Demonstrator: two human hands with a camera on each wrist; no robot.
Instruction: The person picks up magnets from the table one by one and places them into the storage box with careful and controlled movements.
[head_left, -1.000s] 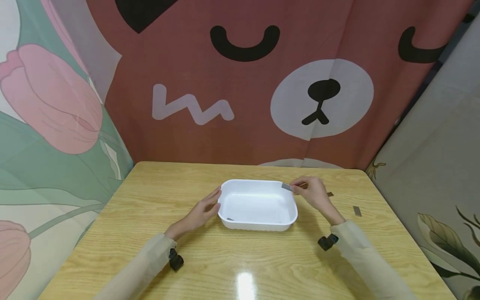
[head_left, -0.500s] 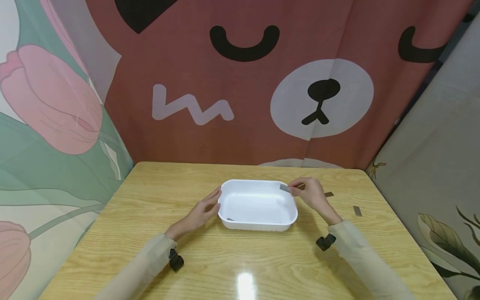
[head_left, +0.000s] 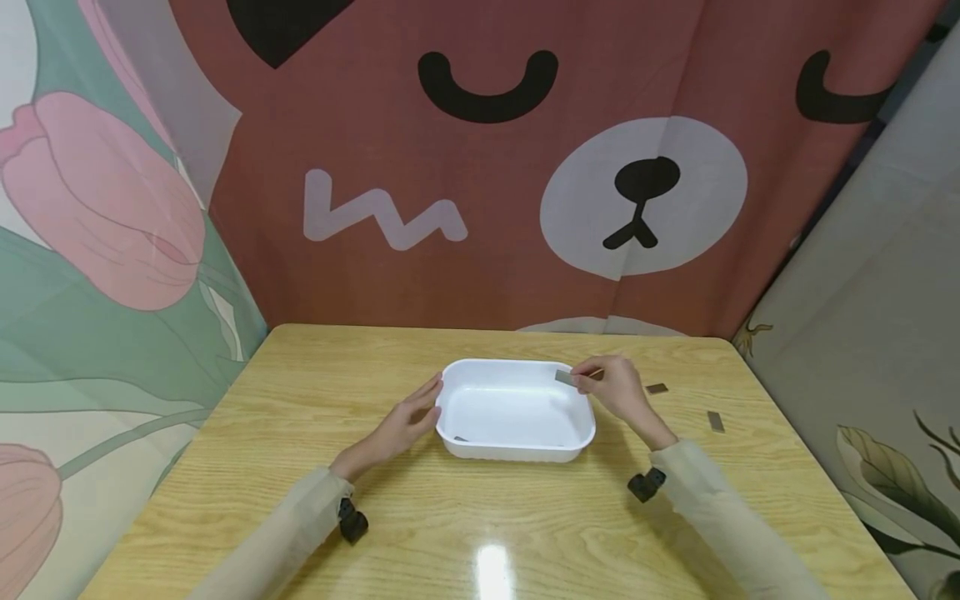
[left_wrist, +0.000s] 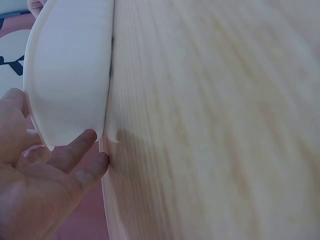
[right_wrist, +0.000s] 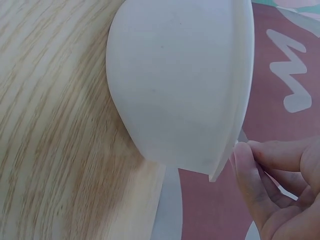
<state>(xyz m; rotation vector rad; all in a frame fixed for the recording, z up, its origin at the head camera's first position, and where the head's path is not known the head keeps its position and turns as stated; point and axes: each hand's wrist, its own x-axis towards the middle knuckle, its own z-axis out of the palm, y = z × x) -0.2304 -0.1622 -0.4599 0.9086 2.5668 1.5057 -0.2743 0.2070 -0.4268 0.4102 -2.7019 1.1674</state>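
Observation:
A white rectangular tray (head_left: 517, 454) with rounded corners stands on the table. My left hand (head_left: 401, 425) is at its left end; in the left wrist view the fairly straight fingers (left_wrist: 75, 150) touch the tray's outer wall. Over the far right corner, my right hand (head_left: 621, 392) pinches a thin, flat grey rectangular piece (head_left: 565, 377) between thumb and fingertips. The piece reaches inward past the rim. In the right wrist view the fingertips (right_wrist: 244, 155) are right at the rim, and the piece is mostly hidden. Another small dark piece (head_left: 461, 439) shows inside, by the near left corner.
Two more flat grey pieces, a farther one (head_left: 657, 388) and a nearer one (head_left: 716, 422), lie on the wooden table (head_left: 420, 533) right of the tray. A bear-print curtain (head_left: 495, 275) hangs behind the table's back edge, with printed cloths at both sides.
My right hand has moved slightly left with the grey piece, farther in over the tray. The farther piece on the table shows more fully. The left hand and tray stay put.

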